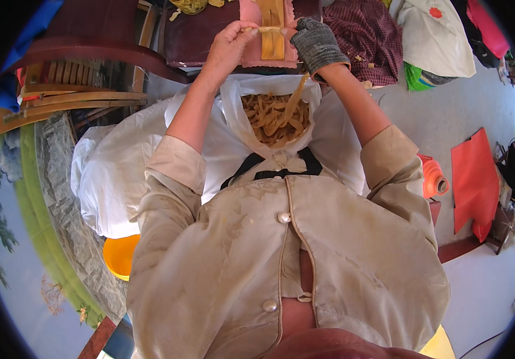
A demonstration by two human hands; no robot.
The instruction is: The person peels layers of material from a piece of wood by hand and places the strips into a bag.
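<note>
Between my two hands a short pale yellowish strip (269, 29) is stretched sideways above a narrow wooden board (272, 45). The fingertips of my left hand (235, 40) pinch one end. My right hand (315, 42), in a grey fingerless knitted glove, pinches the other end. The board lies on a pink cloth (250, 56) on a dark red table (190, 40). A line-like slot or blade, too small to tell, marks the board's middle. Below, in front of my body, a white bag (232, 96) holds many brownish-yellow curled strips (271, 116); one long strip rises towards my right wrist.
A dark red checked cloth (365, 40) lies right of the board, beside a white cloth bag (432, 36). Top left are yellowish pieces in a container (190, 5). Wooden chair parts (82, 96), a large white sack (109, 179) and a yellow bucket (120, 256) are at left.
</note>
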